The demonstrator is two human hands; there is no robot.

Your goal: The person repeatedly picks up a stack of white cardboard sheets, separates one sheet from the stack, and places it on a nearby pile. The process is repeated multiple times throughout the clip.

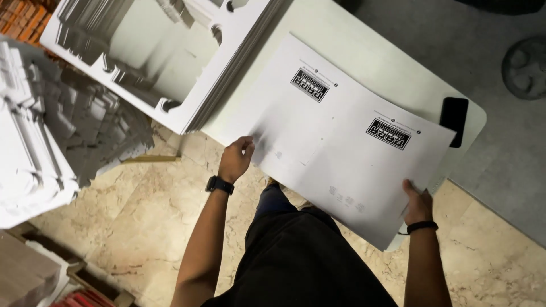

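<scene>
White table [364, 51] over a stone floor.
Left hand [236, 159] and right hand [418, 204] pinch a big white sheet [341, 148] at its 9 and 4 o'clock edges; black phone [454, 119] at 2 o'clock.

Print/packaging wkshop: die-cut card stacks [165, 57], worktable [364, 51].

Beige marble floor [153, 222], white table [375, 51] with rounded corner, grey mat [500, 142] on the right, dim indoor light
</scene>
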